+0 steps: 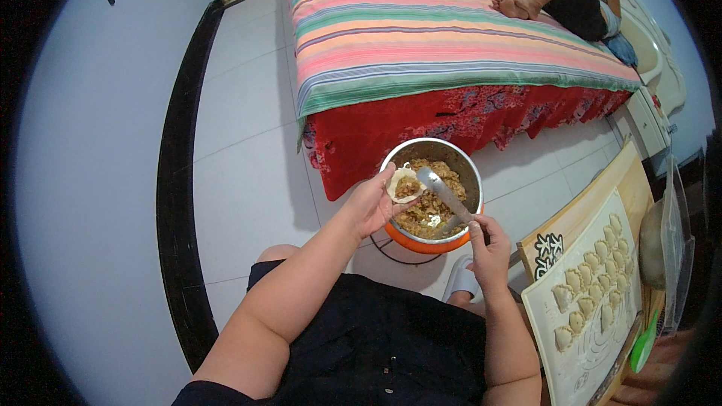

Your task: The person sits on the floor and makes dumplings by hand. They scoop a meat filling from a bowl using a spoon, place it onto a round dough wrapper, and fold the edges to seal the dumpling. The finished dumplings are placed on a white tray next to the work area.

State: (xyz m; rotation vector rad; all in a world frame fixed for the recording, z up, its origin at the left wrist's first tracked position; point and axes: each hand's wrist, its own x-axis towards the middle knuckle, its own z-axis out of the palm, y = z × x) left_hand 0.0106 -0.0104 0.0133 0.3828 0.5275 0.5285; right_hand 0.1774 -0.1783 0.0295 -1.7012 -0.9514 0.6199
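My left hand (pixel 370 207) is closed on the edge of a round dumpling wrapper (pixel 392 187), over the near left rim of a metal pot. A lump of brownish filling (pixel 407 187) lies on the wrapper, which is unfolded. In my right hand (pixel 489 248) is a long metal utensil with a rounded tip (pixel 450 197); that tip points at the wrapper's right edge. Whether it touches the wrapper I cannot tell. Chopped filling (pixel 444 173) covers much of the inside of the pot (pixel 476 173), whose lower outside is orange.
At my right, several shaped dumplings (pixel 604 282) lie in rows on a white mat (pixel 553 316) over a wooden board (pixel 579 207). A green-handled tool (pixel 644 344) lies beside it. Beyond the pot stands a bed with a striped cover (pixel 421 37); a person (pixel 571 0) lies there.
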